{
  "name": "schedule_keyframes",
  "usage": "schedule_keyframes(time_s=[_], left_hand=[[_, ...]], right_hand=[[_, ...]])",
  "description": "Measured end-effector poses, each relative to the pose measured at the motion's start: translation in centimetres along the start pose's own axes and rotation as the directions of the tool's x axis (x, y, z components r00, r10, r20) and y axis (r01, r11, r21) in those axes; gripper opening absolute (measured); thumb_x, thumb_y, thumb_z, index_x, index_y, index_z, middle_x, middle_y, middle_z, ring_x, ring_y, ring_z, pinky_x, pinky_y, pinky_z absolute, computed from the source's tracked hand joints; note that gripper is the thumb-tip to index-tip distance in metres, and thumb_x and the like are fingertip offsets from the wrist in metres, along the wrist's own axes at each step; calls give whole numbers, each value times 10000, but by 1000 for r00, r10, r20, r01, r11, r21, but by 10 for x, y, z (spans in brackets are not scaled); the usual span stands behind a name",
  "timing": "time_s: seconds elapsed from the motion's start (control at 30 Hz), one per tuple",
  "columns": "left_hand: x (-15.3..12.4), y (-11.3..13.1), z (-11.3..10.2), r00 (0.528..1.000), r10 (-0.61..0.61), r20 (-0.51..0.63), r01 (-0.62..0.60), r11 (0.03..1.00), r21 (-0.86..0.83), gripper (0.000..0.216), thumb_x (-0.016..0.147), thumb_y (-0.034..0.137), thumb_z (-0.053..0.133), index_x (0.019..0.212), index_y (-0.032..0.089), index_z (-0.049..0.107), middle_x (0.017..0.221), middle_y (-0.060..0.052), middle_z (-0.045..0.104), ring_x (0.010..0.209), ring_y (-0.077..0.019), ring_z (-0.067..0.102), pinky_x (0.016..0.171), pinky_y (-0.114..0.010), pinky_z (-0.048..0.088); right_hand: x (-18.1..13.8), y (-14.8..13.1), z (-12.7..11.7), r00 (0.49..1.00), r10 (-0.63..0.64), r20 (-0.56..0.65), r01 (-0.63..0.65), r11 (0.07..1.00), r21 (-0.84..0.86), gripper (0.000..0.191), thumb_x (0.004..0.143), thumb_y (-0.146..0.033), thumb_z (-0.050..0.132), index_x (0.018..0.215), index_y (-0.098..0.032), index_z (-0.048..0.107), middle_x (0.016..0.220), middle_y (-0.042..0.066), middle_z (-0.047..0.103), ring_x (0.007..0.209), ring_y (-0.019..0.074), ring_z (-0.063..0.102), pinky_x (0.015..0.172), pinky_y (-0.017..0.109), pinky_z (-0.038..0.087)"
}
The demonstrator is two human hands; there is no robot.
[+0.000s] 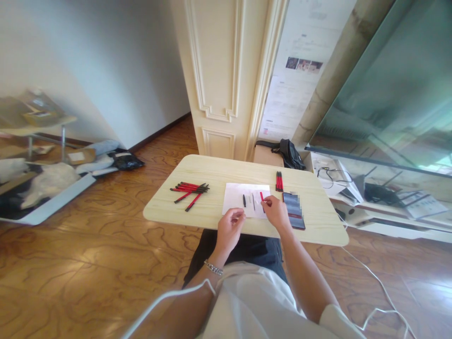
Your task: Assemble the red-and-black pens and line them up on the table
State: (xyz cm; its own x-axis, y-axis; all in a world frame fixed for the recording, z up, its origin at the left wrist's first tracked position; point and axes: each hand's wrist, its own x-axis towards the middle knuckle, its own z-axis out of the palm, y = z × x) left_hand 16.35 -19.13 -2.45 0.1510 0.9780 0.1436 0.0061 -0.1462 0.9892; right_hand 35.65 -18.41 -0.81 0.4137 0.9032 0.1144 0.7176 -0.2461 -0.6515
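On a sheet of white paper (235, 193) lie pen parts in a row: a short black grip piece (244, 201), a thin dark refill (253, 201) and small pale pieces beside it. At the row's right end is a red pen barrel (262, 196), with the fingers of my right hand (276, 212) closed on its near part. My left hand (230, 228) is over the paper's front edge, its fingers curled and the thumb close to the fingertips. Whatever may be between those fingertips is too small to make out.
A pile of red and black pens (190, 190) lies left on the table (165, 207). Several more pens (279, 181) stand in a row at the right, behind a phone (294, 212). A black bag (291, 153) rests beyond the table; a white cable (374, 278) crosses the floor.
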Motion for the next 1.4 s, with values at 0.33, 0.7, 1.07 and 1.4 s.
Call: schedule_keyframes(time_s=[0.33,0.7,1.07,1.4], left_hand=[[18,-5,-23,970,244,-3,-213,853,477,139,818,243,572,914,213,667,953,-71,686,933,-225,611,890,-369,452],[25,-17,-24,953,276,127,-287,680,674,127,805,194,563,855,212,678,850,-77,693,847,-258,593,829,-399,437],[30,-14,-24,958,281,58,-261,768,585,130,825,263,565,875,221,678,875,-67,695,817,-216,612,807,-351,460],[37,-19,-19,960,198,-197,-119,928,354,213,805,371,583,899,204,676,801,-56,697,709,-174,639,705,-274,479]], right_hand=[[4,4,15,999,-45,27,48,989,-142,204,851,-337,548,848,-188,687,838,70,709,754,183,623,633,256,377],[5,7,11,999,-40,9,40,990,-134,205,844,-338,544,824,-196,691,797,67,709,756,189,631,645,251,376],[-10,17,13,952,104,-289,-50,981,188,441,877,-519,405,893,-171,676,743,57,677,662,183,577,619,253,380],[-11,24,16,917,174,-360,-54,946,318,553,868,-599,363,768,-137,652,629,28,595,604,155,480,569,239,345]])
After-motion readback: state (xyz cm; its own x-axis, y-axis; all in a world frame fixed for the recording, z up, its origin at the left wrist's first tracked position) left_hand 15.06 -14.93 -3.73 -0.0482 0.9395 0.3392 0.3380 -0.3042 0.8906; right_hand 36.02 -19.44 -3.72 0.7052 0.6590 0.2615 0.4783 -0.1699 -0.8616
